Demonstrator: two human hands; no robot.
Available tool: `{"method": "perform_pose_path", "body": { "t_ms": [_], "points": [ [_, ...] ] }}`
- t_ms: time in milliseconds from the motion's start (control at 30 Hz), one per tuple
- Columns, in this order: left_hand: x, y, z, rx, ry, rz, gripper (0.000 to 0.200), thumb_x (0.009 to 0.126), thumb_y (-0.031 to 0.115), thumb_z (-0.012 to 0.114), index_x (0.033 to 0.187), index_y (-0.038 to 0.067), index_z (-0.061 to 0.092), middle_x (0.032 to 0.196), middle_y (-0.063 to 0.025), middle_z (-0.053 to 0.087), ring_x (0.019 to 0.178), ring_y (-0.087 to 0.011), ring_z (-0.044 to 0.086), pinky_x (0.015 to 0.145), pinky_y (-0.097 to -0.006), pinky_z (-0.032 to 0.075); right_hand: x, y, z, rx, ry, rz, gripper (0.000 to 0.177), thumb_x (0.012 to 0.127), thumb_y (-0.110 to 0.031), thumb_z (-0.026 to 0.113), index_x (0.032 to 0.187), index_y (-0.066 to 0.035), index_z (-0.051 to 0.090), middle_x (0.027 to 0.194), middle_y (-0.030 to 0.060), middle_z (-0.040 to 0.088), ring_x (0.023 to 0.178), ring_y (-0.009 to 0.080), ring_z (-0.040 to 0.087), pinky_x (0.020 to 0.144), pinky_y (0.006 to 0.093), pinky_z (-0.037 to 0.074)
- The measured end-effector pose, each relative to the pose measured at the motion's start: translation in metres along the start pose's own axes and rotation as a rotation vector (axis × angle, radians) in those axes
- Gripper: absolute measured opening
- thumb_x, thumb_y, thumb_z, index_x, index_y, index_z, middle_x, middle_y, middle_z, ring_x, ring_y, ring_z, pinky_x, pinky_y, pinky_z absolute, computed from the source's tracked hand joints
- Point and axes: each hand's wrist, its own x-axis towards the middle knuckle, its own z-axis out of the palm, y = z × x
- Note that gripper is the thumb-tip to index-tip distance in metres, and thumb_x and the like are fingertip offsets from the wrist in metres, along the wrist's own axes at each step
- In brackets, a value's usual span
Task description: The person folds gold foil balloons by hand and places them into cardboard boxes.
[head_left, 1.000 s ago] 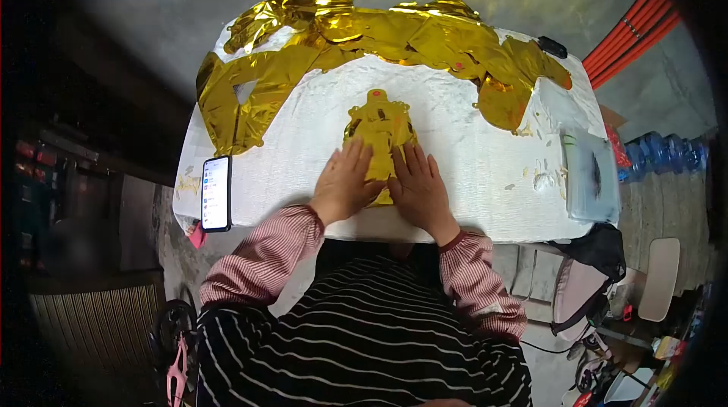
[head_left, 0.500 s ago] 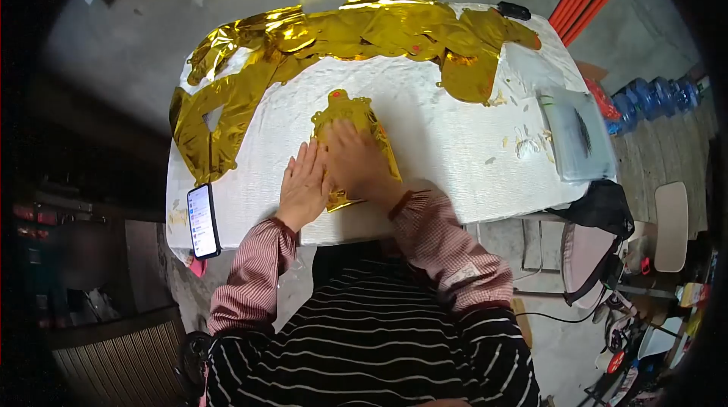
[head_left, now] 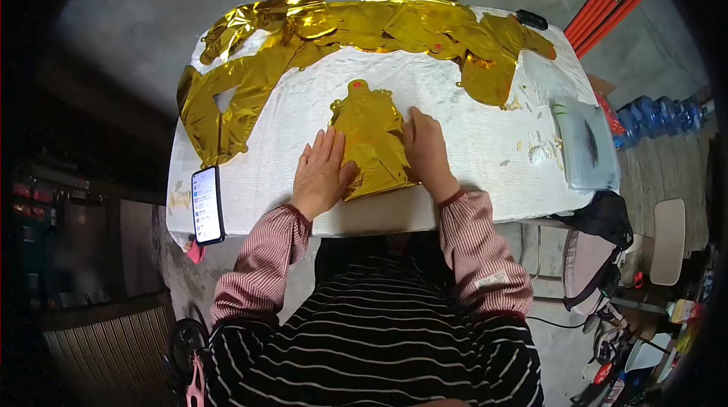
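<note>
A flat gold foil balloon (head_left: 369, 141) with small tabs and a red spot at its top end lies on the white cloth in front of me. My left hand (head_left: 322, 172) rests palm down along its left edge, fingers stretched out. At the right edge is my right hand (head_left: 427, 147), its fingers loosely bent and the thumb side against or beside the foil; I see nothing held in it.
More gold foil balloons (head_left: 356, 24) lie overlapping across the back and left of the table (head_left: 500, 164). A lit phone (head_left: 205, 206) sits at the left edge. On the right are a clear plastic pack (head_left: 588, 145) and a black item (head_left: 531, 20).
My right hand has moved off the middle of the foil balloon to its right edge, uncovering the surface. My left hand stays at the left side. The view has shifted slightly.
</note>
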Motion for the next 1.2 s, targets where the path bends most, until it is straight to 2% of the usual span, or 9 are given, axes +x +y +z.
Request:
{"method": "perform_pose_path", "body": {
  "t_ms": [267, 467, 533, 633, 700, 767, 833, 967, 1200],
  "points": [
    [0.000, -0.001, 0.003, 0.009, 0.037, 0.029, 0.059, 0.096, 0.033, 0.046, 0.144, 0.003, 0.030, 0.150, -0.0199, 0.027, 0.141, -0.0333, 0.024, 0.112, -0.0469, 0.022, 0.019, 0.000, -0.012, 0.385, -0.509, 0.426, 0.032, 0.083, -0.015, 0.068, 0.103, 0.010, 0.063, 0.083, 0.0113, 0.069, 0.068, 0.0158, 0.064, 0.065, 0.0303, 0.052],
    [0.008, -0.006, 0.000, -0.170, -0.012, -0.088, 0.076, 0.094, 0.032, 0.053, 0.148, -0.002, 0.012, 0.153, -0.0215, 0.019, 0.142, -0.0324, 0.021, 0.113, -0.0453, 0.020, 0.047, -0.019, 0.015, 0.820, -0.649, 0.642, 0.022, 0.080, -0.006, 0.071, 0.098, 0.006, 0.066, 0.085, 0.0111, 0.068, 0.069, 0.0179, 0.065, 0.061, 0.0316, 0.054],
    [0.026, -0.034, 0.030, -1.195, 0.440, -0.100, 0.086, 0.090, 0.021, 0.062, 0.148, -0.002, 0.002, 0.155, -0.0202, 0.015, 0.143, -0.0284, 0.018, 0.113, -0.0400, 0.020, 0.050, -0.031, 0.012, 1.058, -0.558, 0.549, 0.023, 0.082, -0.003, 0.068, 0.104, 0.005, 0.064, 0.090, 0.0101, 0.068, 0.074, 0.0155, 0.064, 0.065, 0.0298, 0.054],
    [0.029, -0.042, -0.020, -1.670, 0.147, -0.052, 0.069, 0.090, 0.010, 0.063, 0.145, -0.004, 0.023, 0.141, -0.0152, 0.044, 0.125, -0.0179, 0.047, 0.103, -0.0297, 0.037, 0.051, -0.062, -0.024, 1.171, -0.495, 0.405, 0.026, 0.084, -0.002, 0.066, 0.110, 0.003, 0.062, 0.098, 0.0095, 0.068, 0.083, 0.0166, 0.065, 0.075, 0.0294, 0.054],
    [0.021, -0.022, -0.063, -1.475, 0.228, -0.071, 0.026, 0.090, 0.006, 0.062, 0.114, -0.004, 0.061, 0.106, -0.0046, 0.068, 0.099, -0.0095, 0.060, 0.087, -0.0223, 0.047, 0.051, -0.065, -0.042, 1.030, -0.504, 0.309, 0.024, 0.087, -0.004, 0.066, 0.108, 0.005, 0.063, 0.101, 0.0085, 0.068, 0.084, 0.0157, 0.064, 0.077, 0.0291, 0.053],
    [0.003, 0.000, -0.094, -1.030, 0.333, -0.159, 0.018, 0.084, 0.002, 0.064, 0.101, 0.000, 0.068, 0.101, -0.0050, 0.069, 0.099, -0.0137, 0.063, 0.086, -0.0262, 0.048, 0.036, -0.075, -0.068, 0.494, -0.442, -0.151, 0.023, 0.087, -0.007, 0.065, 0.109, 0.003, 0.065, 0.108, 0.0071, 0.067, 0.087, 0.0134, 0.063, 0.077, 0.0288, 0.053],
    [-0.015, -0.010, -0.062, -0.774, 0.513, 0.338, 0.019, 0.080, 0.005, 0.069, 0.099, 0.002, 0.069, 0.104, -0.0098, 0.068, 0.098, -0.0182, 0.063, 0.085, -0.0302, 0.049, 0.009, -0.054, -0.069, 0.298, -0.217, -0.745, 0.034, 0.077, -0.004, 0.067, 0.111, -0.005, 0.067, 0.118, 0.0111, 0.063, 0.113, 0.0259, 0.058, 0.094, 0.0386, 0.047],
    [-0.072, 0.008, -0.011, -0.625, 0.241, 0.299, 0.036, 0.073, -0.014, 0.055, 0.104, 0.002, 0.066, 0.111, -0.0138, 0.065, 0.110, -0.0328, 0.060, 0.100, -0.0426, 0.044, -0.070, -0.022, -0.058, 0.069, -0.449, -0.619, 0.038, 0.076, -0.002, 0.066, 0.114, -0.004, 0.061, 0.124, 0.0154, 0.057, 0.122, 0.0368, 0.048, 0.102, 0.0440, 0.040],
    [-0.088, 0.021, -0.018, -0.557, 0.153, 0.277, 0.043, 0.068, -0.017, 0.052, 0.105, 0.001, 0.066, 0.113, -0.0127, 0.064, 0.120, -0.0320, 0.054, 0.108, -0.0461, 0.037, -0.120, -0.022, -0.069, -0.013, -0.386, -0.605, 0.045, 0.070, -0.001, 0.066, 0.115, -0.004, 0.061, 0.125, 0.0140, 0.057, 0.122, 0.0331, 0.050, 0.103, 0.0434, 0.040]
  ]
}}
